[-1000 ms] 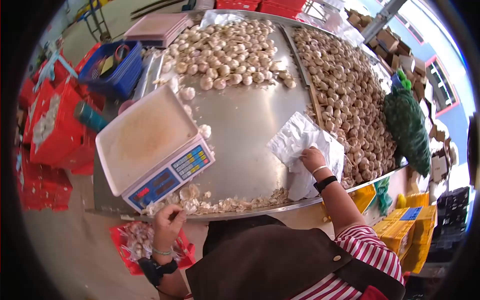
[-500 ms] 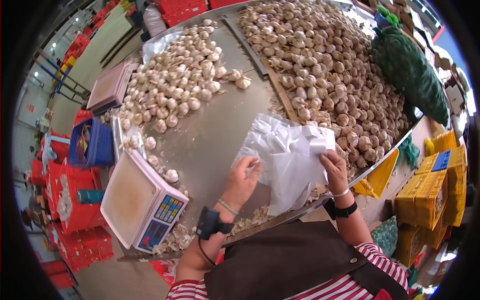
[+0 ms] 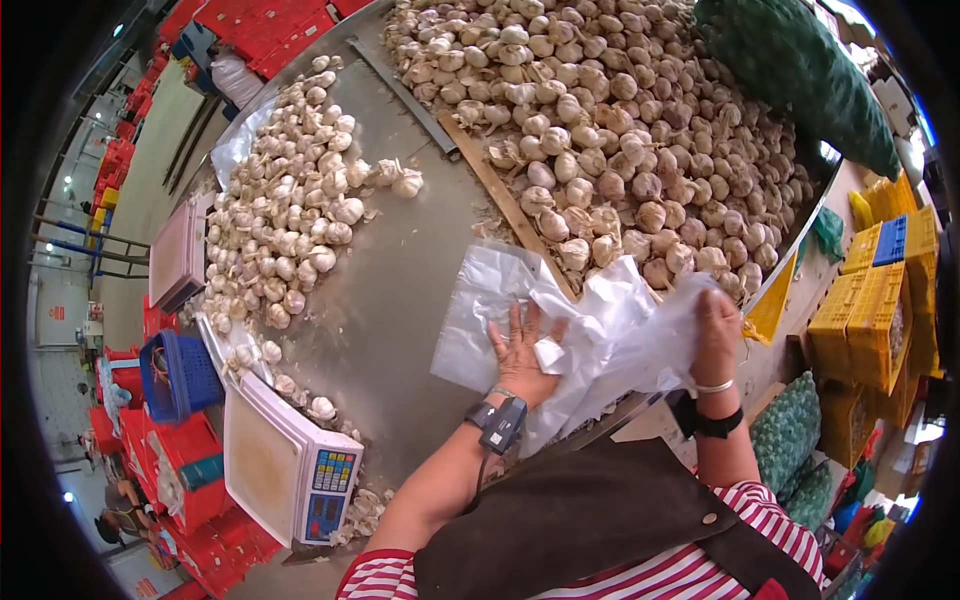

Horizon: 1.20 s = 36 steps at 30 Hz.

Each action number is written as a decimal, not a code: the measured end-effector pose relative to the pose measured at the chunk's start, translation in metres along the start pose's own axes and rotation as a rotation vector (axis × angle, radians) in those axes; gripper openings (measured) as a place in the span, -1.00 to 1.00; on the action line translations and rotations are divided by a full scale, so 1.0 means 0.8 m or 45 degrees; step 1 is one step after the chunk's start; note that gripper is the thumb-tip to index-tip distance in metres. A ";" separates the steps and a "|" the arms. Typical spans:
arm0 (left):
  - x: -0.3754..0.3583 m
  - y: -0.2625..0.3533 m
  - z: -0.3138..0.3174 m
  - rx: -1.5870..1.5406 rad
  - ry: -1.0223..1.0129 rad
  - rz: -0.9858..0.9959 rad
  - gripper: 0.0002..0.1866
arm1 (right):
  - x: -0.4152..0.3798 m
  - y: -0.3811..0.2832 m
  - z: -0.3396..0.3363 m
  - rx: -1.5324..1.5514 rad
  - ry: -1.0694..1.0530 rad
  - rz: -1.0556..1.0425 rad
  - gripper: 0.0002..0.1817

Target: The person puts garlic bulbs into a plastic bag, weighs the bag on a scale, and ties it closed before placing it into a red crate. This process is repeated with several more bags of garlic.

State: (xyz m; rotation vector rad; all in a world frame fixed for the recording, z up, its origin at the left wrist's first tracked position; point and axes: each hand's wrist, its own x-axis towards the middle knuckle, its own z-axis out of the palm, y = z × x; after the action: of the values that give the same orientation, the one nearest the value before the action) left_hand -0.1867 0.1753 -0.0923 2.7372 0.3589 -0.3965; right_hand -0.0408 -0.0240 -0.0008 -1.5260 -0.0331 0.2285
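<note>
White plastic bags (image 3: 610, 330) lie bunched on the metal table near its front edge. My left hand (image 3: 527, 358) presses flat on them with its fingers spread, a small white folded piece at its thumb side. At the right, my right hand (image 3: 716, 335) is closed on a plastic bag, whose film stretches blurred towards the stack. Just beyond the bags spreads a large heap of garlic bulbs (image 3: 620, 130), held back by a wooden strip (image 3: 505, 195). A smaller pile of garlic (image 3: 290, 210) is on the table's left side.
A scale (image 3: 268, 455) with a keypad stands at the left front, and a second scale (image 3: 180, 250) farther back. A blue basket (image 3: 182, 372) and red crates (image 3: 205, 465) are to the left. Yellow crates (image 3: 860, 320) and a green mesh sack (image 3: 800, 75) stand at the right.
My left hand has come down flat on the bags with fingers spread. My right hand has moved right, drawing plastic film with it. The view has shifted, so the table appears turned.
</note>
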 end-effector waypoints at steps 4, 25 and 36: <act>0.000 -0.010 0.008 -0.003 0.032 -0.006 -0.29 | 0.038 -0.055 -0.043 0.389 0.610 -0.115 -0.70; -0.111 -0.088 -0.058 -0.583 0.406 -0.161 -0.62 | -0.075 -0.074 0.096 0.910 -0.929 0.435 -0.75; -0.171 -0.031 -0.093 -1.529 0.756 -0.177 -0.89 | -0.089 -0.035 0.155 1.180 -0.925 0.530 -0.85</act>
State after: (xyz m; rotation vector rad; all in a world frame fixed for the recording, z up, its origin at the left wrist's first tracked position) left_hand -0.3044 0.1991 0.0099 1.5757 0.6579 0.4929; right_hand -0.1268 0.0851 0.0415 -0.4546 -0.1616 0.9762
